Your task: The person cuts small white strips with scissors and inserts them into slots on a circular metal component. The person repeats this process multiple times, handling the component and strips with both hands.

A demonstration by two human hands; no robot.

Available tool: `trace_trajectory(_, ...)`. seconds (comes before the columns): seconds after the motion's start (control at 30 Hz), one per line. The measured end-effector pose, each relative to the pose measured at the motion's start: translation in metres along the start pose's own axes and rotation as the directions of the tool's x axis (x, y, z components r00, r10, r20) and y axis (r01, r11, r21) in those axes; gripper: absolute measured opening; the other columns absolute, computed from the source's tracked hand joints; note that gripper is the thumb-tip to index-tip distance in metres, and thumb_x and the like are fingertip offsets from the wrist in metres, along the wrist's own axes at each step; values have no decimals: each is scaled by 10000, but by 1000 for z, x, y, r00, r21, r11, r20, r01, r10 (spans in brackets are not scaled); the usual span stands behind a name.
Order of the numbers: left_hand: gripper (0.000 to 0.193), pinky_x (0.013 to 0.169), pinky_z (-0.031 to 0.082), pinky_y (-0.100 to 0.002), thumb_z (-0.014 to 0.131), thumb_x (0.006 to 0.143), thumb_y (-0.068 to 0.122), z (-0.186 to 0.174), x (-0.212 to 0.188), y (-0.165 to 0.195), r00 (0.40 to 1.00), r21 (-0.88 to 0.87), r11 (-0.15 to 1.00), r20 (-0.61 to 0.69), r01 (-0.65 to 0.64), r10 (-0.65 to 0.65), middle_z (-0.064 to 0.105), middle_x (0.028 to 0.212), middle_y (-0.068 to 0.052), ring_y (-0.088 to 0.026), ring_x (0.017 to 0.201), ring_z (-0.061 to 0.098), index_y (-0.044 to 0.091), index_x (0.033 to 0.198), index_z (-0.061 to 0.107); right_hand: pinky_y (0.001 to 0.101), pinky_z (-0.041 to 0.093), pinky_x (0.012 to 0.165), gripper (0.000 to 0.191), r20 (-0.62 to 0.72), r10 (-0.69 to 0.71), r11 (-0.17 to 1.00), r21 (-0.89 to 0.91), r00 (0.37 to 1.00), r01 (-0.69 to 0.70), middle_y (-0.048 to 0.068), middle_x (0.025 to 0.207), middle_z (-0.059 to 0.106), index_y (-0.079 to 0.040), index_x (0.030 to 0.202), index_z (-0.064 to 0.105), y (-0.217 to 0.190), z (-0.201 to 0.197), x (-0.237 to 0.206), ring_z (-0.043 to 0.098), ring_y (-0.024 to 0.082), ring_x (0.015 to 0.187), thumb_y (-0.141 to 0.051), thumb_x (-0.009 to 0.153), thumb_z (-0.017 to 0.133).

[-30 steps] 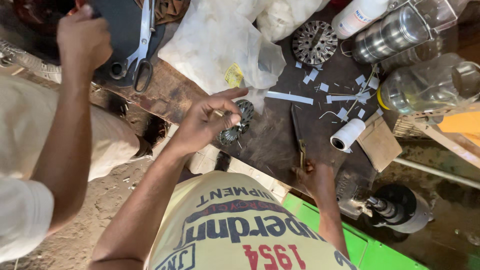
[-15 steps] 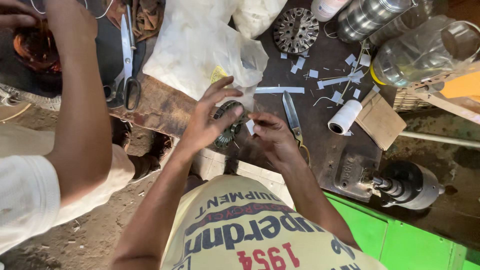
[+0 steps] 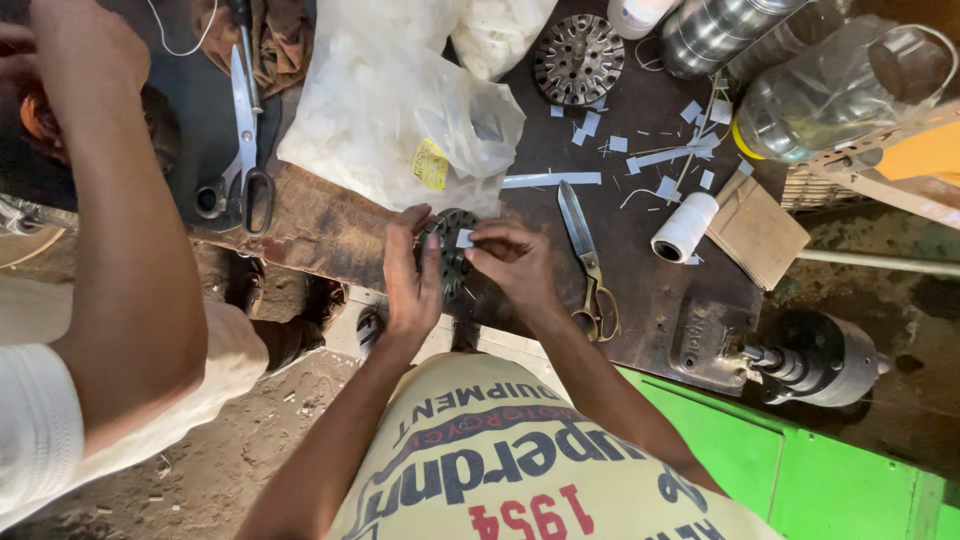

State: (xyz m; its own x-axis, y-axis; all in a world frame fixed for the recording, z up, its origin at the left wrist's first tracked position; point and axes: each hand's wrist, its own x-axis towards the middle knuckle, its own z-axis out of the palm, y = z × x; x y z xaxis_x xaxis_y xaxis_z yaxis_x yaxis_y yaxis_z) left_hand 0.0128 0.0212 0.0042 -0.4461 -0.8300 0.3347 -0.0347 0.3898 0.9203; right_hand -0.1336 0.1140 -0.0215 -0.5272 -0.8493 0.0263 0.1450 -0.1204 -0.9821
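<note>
The slotted metal disc (image 3: 447,250) in the grip is dark grey, with a white paper slip (image 3: 465,238) on it. Just right lie brass-handled scissors (image 3: 587,262), beyond them a white tape roll (image 3: 684,227). The counter (image 3: 330,225) is rusty brown-black. Left, black-handled scissors (image 3: 238,150).

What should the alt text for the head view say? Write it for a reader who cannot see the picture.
Seen from above, a person's left hand holds a round slotted metal core at a dark workbench's edge while the right hand presses a small white paper strip into it. Brass-handled scissors, a white roll and paper scraps lie nearby; another person's arm reaches in alongside.
</note>
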Motion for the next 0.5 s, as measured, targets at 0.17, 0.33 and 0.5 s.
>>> trace_trajectory(0.17,276,1129,446,-459,482,901,-93,-14,10,-3,978,1,997,193,-76,74,489,1429,-282,-395,1309,564,-50,1101,667,279,585,923,165,-10,-221,971,-93,975,219,98,1164,669,65,996,738,7,14,11,681,150,1036,106,839,767)
trace_trajectory(0.33,276,1093,480,-451,471,924,-84,-16,15,5,967,19,996,241,86,-88,542,1415,-236,-392,1314,569,-36,1119,660,236,555,777,51,-77,-175,983,-62,981,171,114,1068,704,74,896,734,15,15,11,672,116,912,116,869,741)
trace_trajectory(0.5,290,1107,449,-475,480,954,-69,-19,11,9,964,71,997,264,6,-24,520,1413,-259,-403,1347,522,-27,1163,676,223,544,713,50,-74,-173,984,-55,982,169,119,1032,717,72,857,724,12,4,17,667,95,831,120,868,716)
